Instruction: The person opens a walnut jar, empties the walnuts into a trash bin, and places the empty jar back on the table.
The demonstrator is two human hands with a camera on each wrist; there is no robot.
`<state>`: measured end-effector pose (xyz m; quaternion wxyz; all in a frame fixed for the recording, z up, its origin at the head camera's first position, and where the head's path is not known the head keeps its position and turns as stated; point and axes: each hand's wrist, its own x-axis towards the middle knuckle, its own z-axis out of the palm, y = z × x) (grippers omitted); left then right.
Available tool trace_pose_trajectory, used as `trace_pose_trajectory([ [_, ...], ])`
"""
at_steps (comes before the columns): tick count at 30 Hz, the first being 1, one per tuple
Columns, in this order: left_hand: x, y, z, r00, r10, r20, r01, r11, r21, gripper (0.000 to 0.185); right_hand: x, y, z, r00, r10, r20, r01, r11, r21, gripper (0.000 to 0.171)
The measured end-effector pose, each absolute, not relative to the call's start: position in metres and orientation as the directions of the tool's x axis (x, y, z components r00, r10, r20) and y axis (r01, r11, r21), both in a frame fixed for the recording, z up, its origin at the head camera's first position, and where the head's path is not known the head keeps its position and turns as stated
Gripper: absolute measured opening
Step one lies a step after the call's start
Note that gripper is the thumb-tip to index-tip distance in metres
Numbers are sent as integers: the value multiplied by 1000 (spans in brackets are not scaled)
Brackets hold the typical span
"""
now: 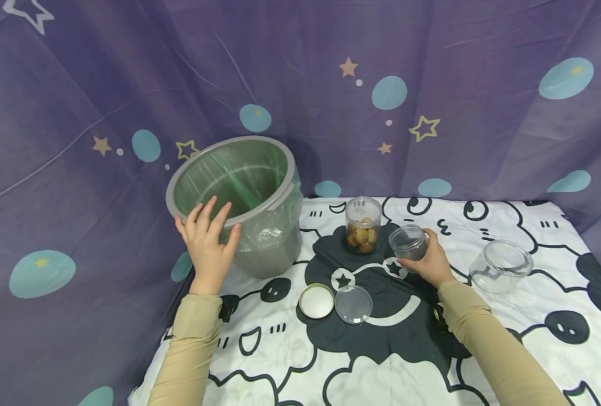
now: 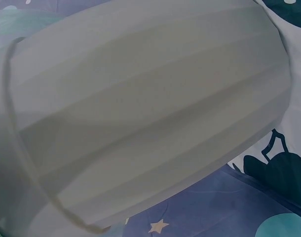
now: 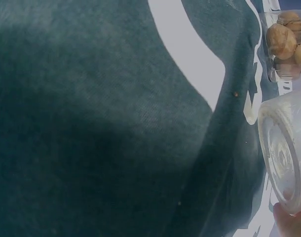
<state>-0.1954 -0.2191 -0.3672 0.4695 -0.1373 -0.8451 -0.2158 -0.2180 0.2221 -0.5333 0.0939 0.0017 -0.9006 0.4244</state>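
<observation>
My right hand [image 1: 429, 262] grips a small clear plastic jar [image 1: 409, 243], thumb and fingers around its side. In the right wrist view the base of that jar [image 3: 279, 153] shows, with a fingertip at its lower edge. Just left of it stands a taller clear jar [image 1: 363, 225] holding several round brown pieces [image 1: 362, 237]. My left hand [image 1: 208, 245], fingers spread and fairly straight, is at the near rim of a grey waste bin [image 1: 285, 256] lined with a thin greenish bag [image 1: 270, 231]. The bin's ribbed wall [image 2: 155, 108] fills the left wrist view.
A wide clear container [image 1: 500, 266] sits to the right, without a lid. A white disc-shaped lid [image 1: 317, 301] and a clear lid [image 1: 353, 304] lie side by side in the middle of the patterned cloth [image 1: 260, 361]. Behind hangs a purple curtain [image 1: 305, 56].
</observation>
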Motion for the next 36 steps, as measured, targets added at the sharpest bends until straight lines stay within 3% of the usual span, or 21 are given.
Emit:
trace_pose_trajectory([
  [25,-195,-219,-367,-513,28,858,440,867,234,53,-216,239,-541,-964,45,261,-160,684,-712,94],
  [36,-194,-218,-367,-525,19,851,437,864,250,53,-207,251,-546,-972,40,233,-146,675,-723,95],
])
